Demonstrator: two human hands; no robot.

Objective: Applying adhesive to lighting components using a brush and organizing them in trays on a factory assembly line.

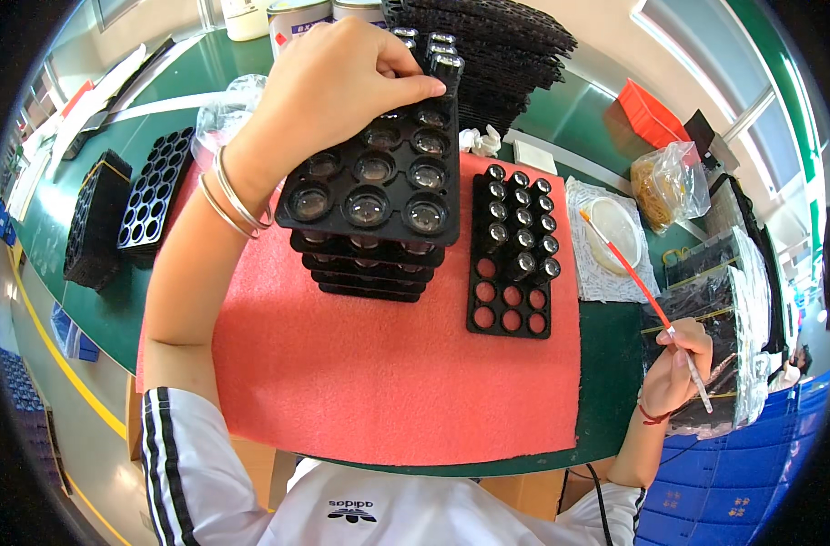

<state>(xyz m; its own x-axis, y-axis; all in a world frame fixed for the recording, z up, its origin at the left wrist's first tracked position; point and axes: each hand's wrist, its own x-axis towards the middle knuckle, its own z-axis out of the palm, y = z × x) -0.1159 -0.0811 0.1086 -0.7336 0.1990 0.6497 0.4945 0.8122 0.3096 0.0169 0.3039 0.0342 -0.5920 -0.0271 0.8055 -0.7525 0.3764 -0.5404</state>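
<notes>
My left hand stretches over a stack of black trays, its fingers curled and thumb pinching at a small black cylinder with a glassy top in the far rows. Clear, round, lens-like pieces fill the nearer pockets of the top tray. In my right hand, fingers closed, is a slim paintbrush with a red handle, its bristles pointing away over a round translucent dish. Between the hands lies another black tray; black cylinders with shiny tops stand in its far rows, and its nearest pockets hold none.
A red mat covers the green table. Empty-pocketed trays stand on the left. Tall black tray stacks and cans are at the back. Rightward are a bag of yellow bands, a red bin and plastic-wrapped trays.
</notes>
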